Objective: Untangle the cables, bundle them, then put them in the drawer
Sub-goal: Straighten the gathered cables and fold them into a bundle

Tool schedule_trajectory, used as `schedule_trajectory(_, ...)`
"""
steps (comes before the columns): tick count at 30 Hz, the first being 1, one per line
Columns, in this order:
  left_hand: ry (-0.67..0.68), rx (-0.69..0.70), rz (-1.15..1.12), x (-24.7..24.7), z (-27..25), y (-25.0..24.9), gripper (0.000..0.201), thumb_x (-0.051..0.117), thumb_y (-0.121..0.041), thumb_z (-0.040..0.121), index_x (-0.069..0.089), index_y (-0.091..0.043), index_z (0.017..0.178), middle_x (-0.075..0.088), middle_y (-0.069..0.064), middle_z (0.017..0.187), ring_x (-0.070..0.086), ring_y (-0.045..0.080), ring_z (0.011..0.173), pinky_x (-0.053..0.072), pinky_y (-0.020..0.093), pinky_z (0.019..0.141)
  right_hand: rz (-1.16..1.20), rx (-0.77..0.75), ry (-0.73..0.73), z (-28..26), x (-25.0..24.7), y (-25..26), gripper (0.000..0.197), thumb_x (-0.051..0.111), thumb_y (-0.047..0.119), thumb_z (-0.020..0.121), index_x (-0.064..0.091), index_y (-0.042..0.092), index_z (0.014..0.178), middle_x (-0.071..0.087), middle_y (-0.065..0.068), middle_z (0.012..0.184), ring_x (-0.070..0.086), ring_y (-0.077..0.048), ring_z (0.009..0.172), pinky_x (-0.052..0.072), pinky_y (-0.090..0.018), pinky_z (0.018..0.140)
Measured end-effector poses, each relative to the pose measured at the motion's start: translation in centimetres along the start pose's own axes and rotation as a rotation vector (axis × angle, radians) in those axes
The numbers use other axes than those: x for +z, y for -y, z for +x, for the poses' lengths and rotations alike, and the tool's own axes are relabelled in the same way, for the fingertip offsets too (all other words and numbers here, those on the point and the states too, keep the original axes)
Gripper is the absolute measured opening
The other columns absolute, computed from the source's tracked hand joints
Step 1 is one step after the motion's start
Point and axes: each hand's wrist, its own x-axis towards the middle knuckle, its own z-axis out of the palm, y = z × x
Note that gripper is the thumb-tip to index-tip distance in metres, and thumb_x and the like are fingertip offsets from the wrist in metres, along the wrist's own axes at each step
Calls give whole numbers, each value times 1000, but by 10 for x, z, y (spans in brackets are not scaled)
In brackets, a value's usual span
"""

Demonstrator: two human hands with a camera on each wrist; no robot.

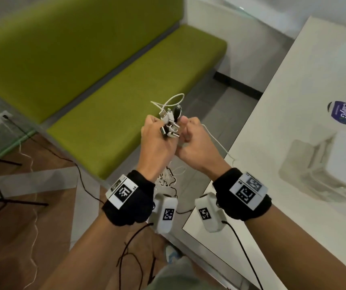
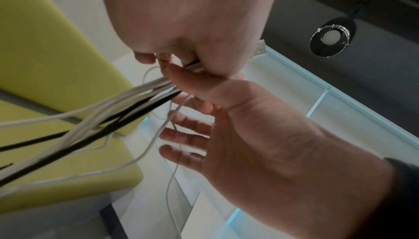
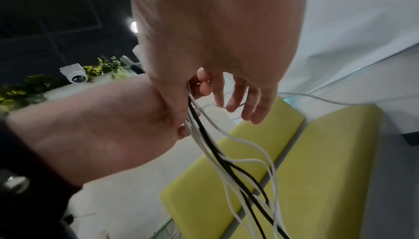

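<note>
Cables [image 1: 169,122], thin white and black cords with metal plugs, sit bunched in the left hand [image 1: 157,141], fingers curled round them; right hand [image 1: 193,143] fingers pinch one white strand above the green bench [image 1: 126,101].

white and black cables [image 1: 169,120], green bench [image 1: 126,114], white table [image 1: 293,143]

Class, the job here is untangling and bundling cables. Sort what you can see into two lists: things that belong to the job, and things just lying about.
Belonging to the job:
cables, white and black, plugs gathered together
left hand, gripping the cables
right hand, pinching one white cable

Just lying about:
green bench
white table
round sticker on that table
</note>
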Motion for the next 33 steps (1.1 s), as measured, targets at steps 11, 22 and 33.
schedule_trajectory(11, 60, -80, -34, -52, 5, 8, 53, 52, -56, 93, 68, -17, 62, 70, 0, 62, 68, 12, 62, 55, 37, 66, -47, 59, 178, 18, 33, 15, 45, 77, 21, 77, 36, 29, 59, 39, 8, 71, 38, -14, 86, 35, -25, 69)
schedule_trajectory(22, -131, -91, -236, -87, 8, 16, 45, 42, -39, 102, 55, -11, 69, 50, 5, 60, 47, 16, 57, 37, 30, 60, -41, 55, 163, 28, 40, -9, 4, 69, 22, 90, 70, 18, 89, 67, 4, 88, 58, -8, 76, 44, -18, 71)
schedule_trajectory(33, -189, -67, -369, -102, 13, 5, 41, 37, -36, 104, 47, -12, 73, 29, -4, 53, 28, 14, 48, 35, 34, 51, -316, 169, 101, 40, 50, -52, 16, 56, 19, 95, 70, 17, 87, 71, -4, 85, 65, -22, 83, 45, -30, 71)
